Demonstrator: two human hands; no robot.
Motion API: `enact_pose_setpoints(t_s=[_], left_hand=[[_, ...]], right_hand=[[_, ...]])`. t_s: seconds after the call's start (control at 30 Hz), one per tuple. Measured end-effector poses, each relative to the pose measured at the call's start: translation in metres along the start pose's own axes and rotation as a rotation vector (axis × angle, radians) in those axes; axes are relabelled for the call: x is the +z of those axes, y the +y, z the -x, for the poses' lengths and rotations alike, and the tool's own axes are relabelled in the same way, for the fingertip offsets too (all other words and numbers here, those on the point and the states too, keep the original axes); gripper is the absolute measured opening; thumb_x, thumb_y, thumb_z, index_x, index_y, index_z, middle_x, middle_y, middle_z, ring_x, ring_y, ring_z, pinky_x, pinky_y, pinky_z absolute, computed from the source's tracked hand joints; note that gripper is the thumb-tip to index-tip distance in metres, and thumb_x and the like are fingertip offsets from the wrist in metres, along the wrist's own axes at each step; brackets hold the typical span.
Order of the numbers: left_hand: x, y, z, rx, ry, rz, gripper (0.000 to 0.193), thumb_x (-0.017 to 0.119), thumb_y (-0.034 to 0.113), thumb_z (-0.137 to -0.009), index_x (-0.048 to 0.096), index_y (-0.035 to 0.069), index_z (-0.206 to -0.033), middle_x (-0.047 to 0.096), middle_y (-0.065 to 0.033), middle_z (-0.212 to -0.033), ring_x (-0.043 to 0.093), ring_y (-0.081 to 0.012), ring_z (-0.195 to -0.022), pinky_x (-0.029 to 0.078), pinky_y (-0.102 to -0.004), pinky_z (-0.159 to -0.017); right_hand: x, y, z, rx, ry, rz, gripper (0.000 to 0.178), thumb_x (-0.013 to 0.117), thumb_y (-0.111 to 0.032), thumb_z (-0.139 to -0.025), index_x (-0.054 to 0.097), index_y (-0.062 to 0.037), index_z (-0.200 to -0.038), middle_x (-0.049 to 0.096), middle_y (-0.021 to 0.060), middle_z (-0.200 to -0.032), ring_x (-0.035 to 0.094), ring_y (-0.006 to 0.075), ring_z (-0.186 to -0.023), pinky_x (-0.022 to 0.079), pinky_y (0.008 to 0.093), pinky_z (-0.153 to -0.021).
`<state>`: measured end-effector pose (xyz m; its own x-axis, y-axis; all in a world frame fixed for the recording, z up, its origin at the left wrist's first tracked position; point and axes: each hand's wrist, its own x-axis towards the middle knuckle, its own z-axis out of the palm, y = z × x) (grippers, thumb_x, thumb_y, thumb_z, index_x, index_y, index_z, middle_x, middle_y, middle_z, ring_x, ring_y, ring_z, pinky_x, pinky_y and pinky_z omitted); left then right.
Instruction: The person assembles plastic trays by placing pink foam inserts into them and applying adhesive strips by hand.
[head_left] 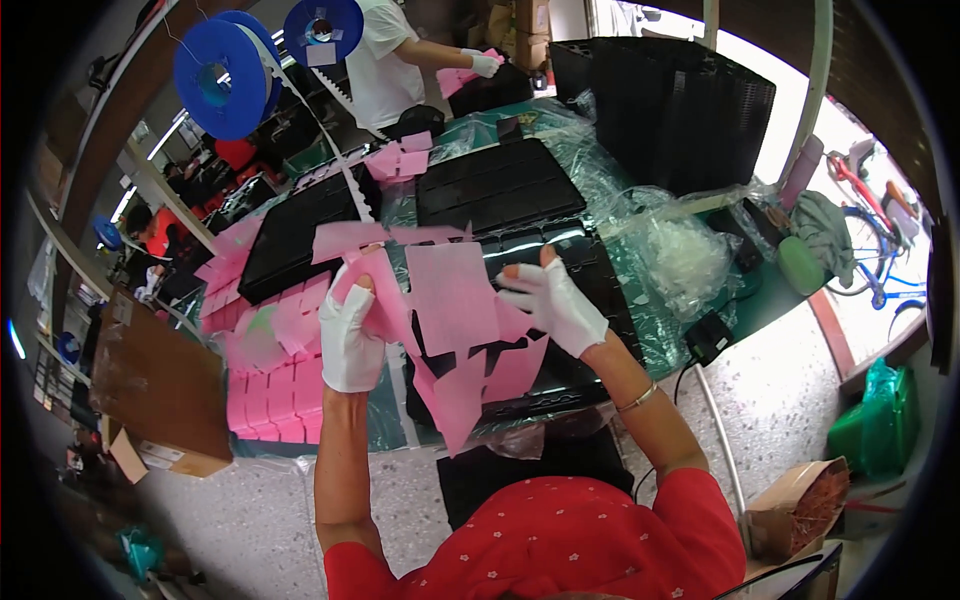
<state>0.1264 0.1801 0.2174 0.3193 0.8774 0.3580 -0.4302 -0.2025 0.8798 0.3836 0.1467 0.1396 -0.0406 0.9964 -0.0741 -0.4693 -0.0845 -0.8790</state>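
My left hand (350,335), in a white glove with bare fingertips, is closed on a pink sheet (385,300) with thumb and fingers. Other loose pink sheets (452,290) spread from there to the right, hanging over a black tray (570,375) in front of me. My right hand (562,308), gloved the same way, is at the right edge of these sheets with its fingers apart. Whether its lower fingers touch a sheet I cannot tell. Left of my left hand lie stacked pink sheets (275,400), partly under another black tray (300,235).
A flat black tray (500,185) lies farther back, and tall stacked black trays (680,110) stand at the far right. Clear plastic wrap (685,255) is bunched on the right. Blue reels (222,78) hang at upper left. A co-worker (390,60) handles a pink sheet across the table.
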Motion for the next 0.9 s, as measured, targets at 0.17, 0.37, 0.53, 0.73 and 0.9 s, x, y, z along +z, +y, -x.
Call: enact_pose_setpoints(t_s=[0.17, 0.37, 0.53, 0.73, 0.9], left_hand=[[-0.01, 0.014, 0.008, 0.062, 0.087, -0.231, 0.045, 0.055, 0.018, -0.098, 0.045, 0.004, -0.14, 0.063, -0.0035, -0.095, 0.062, -0.0124, -0.081, 0.053, -0.0282, -0.071], [-0.046, 0.008, 0.024, 0.038, 0.138, -0.413, 0.043, 0.057, 0.018, -0.097, 0.05, 0.003, -0.137, 0.062, -0.0051, -0.115, 0.06, -0.0122, -0.095, 0.052, -0.0281, -0.082], [-0.046, -0.026, 0.02, -0.035, 0.178, -0.421, 0.044, 0.059, 0.023, -0.096, 0.056, 0.001, -0.134, 0.06, -0.0052, -0.128, 0.054, -0.0129, -0.113, 0.043, -0.0272, -0.098], [-0.028, -0.08, 0.001, -0.034, 0.096, -0.26, 0.044, 0.064, 0.014, -0.093, 0.055, 0.001, -0.134, 0.061, -0.0039, -0.123, 0.054, -0.0106, -0.109, 0.042, -0.0256, -0.098], [0.006, -0.107, -0.017, -0.182, 0.059, 0.157, 0.05, 0.059, 0.007, -0.092, 0.048, 0.006, -0.141, 0.06, 0.008, -0.088, 0.039, 0.0009, -0.061, 0.03, -0.0168, -0.053]], right_hand=[[0.042, 0.017, -0.006, 0.205, -0.595, -0.249, 0.102, 0.026, -0.081, -0.087, 0.043, 0.0044, -0.14, 0.055, 0.0172, -0.134, 0.057, 0.0247, -0.117, 0.044, 0.0354, -0.101], [0.054, 0.0, -0.024, -0.12, -0.403, -0.203, 0.071, 0.048, -0.06, -0.095, 0.055, 0.0008, -0.13, 0.063, 0.0079, -0.119, 0.059, 0.0133, -0.103, 0.046, 0.0289, -0.093], [0.036, -0.036, -0.01, -0.31, -0.197, 0.2, 0.032, 0.06, -0.02, -0.093, 0.063, 0.0022, -0.114, 0.066, 0.0026, -0.101, 0.06, 0.0089, -0.09, 0.048, 0.024, -0.081], [0.018, -0.094, 0.011, -0.561, 0.138, 0.744, 0.023, 0.057, -0.006, -0.088, 0.067, 0.0034, -0.106, 0.069, 0.0056, -0.091, 0.063, 0.0097, -0.078, 0.05, 0.0236, -0.069], [0.019, -0.146, 0.021, -0.759, 0.27, 1.07, 0.02, 0.062, -0.003, -0.088, 0.066, 0.0033, -0.106, 0.068, 0.0061, -0.09, 0.062, 0.0095, -0.08, 0.051, 0.0242, -0.076]])
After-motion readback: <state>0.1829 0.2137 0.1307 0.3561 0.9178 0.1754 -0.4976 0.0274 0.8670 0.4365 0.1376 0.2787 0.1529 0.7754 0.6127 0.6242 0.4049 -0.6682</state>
